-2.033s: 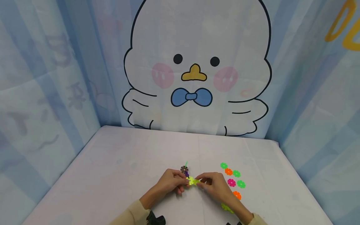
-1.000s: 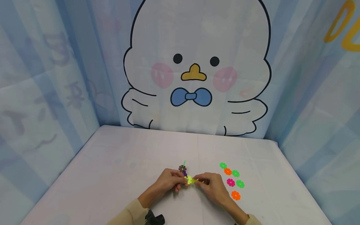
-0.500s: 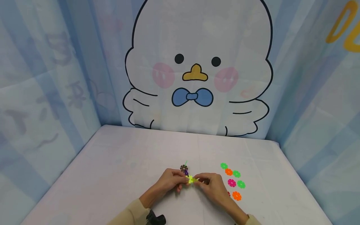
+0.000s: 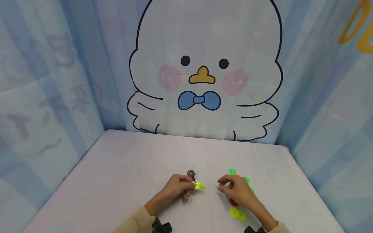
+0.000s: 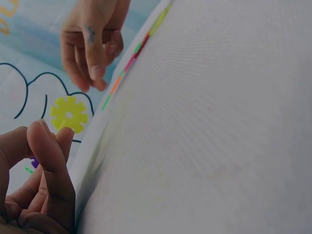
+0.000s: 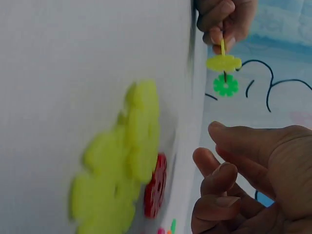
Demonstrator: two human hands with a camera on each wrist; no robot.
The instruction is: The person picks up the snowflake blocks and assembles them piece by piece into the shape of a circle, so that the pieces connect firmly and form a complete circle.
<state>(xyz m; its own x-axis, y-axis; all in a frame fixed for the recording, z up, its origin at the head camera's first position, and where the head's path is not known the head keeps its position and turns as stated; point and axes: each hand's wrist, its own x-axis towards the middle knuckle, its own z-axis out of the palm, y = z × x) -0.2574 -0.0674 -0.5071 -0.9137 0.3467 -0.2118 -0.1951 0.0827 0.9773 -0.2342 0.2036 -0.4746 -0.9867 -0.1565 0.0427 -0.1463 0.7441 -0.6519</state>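
My left hand (image 4: 177, 187) pinches a small chain of joined plastic snowflake discs between thumb and fingertips. The chain has a brown disc (image 4: 190, 173), a purple disc (image 4: 193, 178), a green disc (image 6: 225, 85) and yellow discs at its near end. One yellow disc (image 5: 69, 115) juts out past the left fingertips, its notched rim showing in the left wrist view. To the right, my right hand (image 4: 237, 189) hovers with fingers loosely bent and a gap between thumb and fingers, holding nothing. Beneath it lie a red disc (image 6: 156, 187) and, closer in, overlapping yellow discs (image 4: 237, 214).
Loose green discs (image 4: 232, 171) and part of an orange disc show behind the right hand, which hides others. A white cloth covers the table (image 4: 131, 161). Behind it hangs a curtain (image 4: 247, 42) with a cartoon chick. Dark wrist mounts (image 4: 161, 226) sit at both cuffs.
My right hand has let go of the yellow disc at the chain's end and moved right, over the loose discs. The left hand keeps its pinch in nearly the same place.
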